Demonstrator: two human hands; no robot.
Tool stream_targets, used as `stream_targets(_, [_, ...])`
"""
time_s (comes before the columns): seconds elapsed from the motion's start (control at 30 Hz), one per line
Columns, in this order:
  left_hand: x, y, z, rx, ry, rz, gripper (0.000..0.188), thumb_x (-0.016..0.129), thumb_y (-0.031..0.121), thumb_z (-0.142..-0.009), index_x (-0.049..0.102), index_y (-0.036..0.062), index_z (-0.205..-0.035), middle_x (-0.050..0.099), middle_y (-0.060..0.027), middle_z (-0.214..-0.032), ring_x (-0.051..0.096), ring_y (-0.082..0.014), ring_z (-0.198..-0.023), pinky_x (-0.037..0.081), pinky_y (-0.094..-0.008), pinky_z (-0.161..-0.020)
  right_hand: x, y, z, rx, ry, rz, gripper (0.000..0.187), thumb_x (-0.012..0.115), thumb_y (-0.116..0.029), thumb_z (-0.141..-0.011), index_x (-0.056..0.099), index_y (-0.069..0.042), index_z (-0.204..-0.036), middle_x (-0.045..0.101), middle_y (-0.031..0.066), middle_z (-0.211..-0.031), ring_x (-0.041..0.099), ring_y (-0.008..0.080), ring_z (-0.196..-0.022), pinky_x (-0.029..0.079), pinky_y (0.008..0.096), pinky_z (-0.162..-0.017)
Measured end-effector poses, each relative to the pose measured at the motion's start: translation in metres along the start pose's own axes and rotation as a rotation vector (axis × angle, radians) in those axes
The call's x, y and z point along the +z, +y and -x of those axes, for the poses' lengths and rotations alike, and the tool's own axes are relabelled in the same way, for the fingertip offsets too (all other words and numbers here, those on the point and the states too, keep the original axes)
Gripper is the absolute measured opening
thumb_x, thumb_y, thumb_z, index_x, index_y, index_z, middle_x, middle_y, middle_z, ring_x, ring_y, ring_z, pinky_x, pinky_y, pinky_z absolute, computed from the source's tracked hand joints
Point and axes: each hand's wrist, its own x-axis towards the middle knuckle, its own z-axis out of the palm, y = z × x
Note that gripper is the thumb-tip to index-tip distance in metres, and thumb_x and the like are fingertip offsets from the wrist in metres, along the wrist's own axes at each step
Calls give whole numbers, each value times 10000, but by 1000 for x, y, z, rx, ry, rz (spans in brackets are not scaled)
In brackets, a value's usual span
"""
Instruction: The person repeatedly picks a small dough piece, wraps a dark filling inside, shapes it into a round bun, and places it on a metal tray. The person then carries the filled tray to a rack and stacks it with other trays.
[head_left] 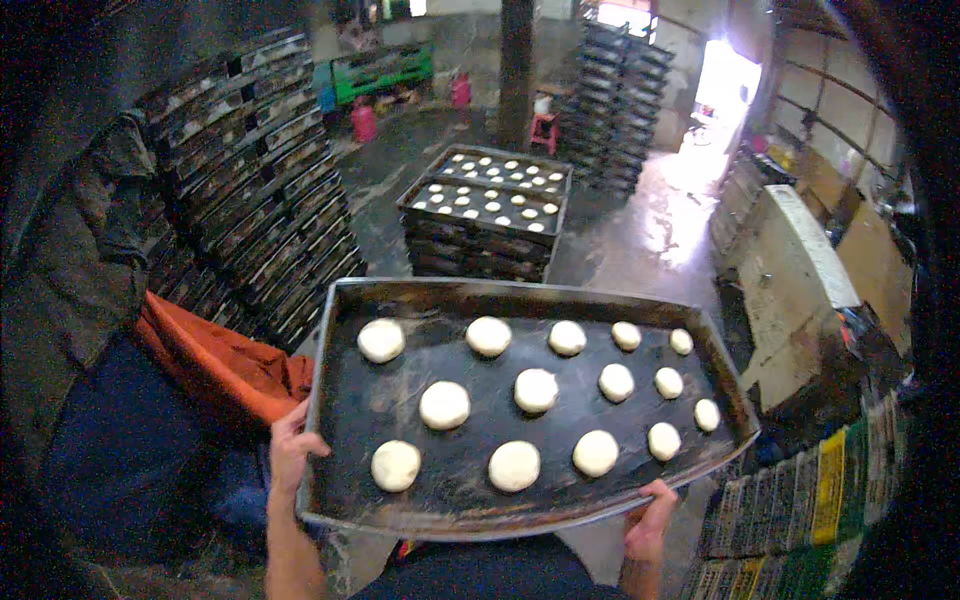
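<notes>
A dark metal baking tray (450, 520) with raised sides spans the space before me, held up off the floor. Several round, pale dough pieces (444, 405) lie spaced in staggered rows on it. My left hand (290, 450) grips the tray's left side, its thumb over the rim. Near the right end of the front side, my right hand (650, 515) closes on the rim, with the other fingers hidden below. Beyond the tray stands a low stack of similar trays (480, 255), its top ones bearing more dough pieces (494, 207).
Tall tray stacks rise at the left (250, 170) and far back right (615, 110). A post (516, 75) stands behind the low stack. Orange cloth (215, 360) hangs by my left arm. Plastic crates (790, 500) and a pale panel (800, 240) line the right side.
</notes>
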Motion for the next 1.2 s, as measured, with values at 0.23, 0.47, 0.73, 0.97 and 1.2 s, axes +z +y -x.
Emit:
stream_targets(0.23, [29, -24, -68, -123, -8, -50, 638, 589, 35, -636, 641, -13, -1270, 674, -23, -952, 591, -111, -818, 474, -252, -721, 32, -40, -53, -33, -2, 176, 185, 577, -176, -711, 403, -191, -651, 409, -38, -600, 424, 137, -465, 345, 304, -432])
stream_targets(0.47, [48, -37, -88, -96, 59, 48, 763, 608, 5, -599, 583, -3, -1361, 674, -60, -1058, 616, -149, -873, 495, -257, -766, 46, -22, -108, -5, -102, 50, 220, 559, -114, -700, 365, -191, -632, 384, -64, -589, 372, 81, -443, 312, 258, -419])
stream_targets(0.73, [80, -84, -77, -475, 302, 124, 414, 647, 448, -856, 673, 98, -1075, 712, -86, -885, 661, -237, -797, 539, -409, -703, 46, -6, -212, -111, -422, 10, 199, 563, -83, -702, 419, -144, -579, 417, -26, -609, 447, 138, -539, 377, 302, -527])
stream_targets(0.97, [113, -259, -21, -513, 666, 58, 73, 610, 75, -545, 558, 79, -494, 623, -60, -702, 578, -250, -727, 436, -426, -840, 73, 13, -319, -225, -439, 337, 596, 587, -6, -652, 450, -81, -1227, 542, 58, -873, 562, 198, -677, 509, 365, -542])
stream_targets(1.2, [215, -266, -42, -497, 941, 162, 124, 618, 25, -518, 504, 72, -508, 521, -36, -610, 536, -215, -688, 410, -399, -714, 153, -4, -434, -215, -700, 489, 450, 557, 7, -691, 453, -77, -1120, 506, 63, -726, 521, 204, -474, 422, 363, -361])
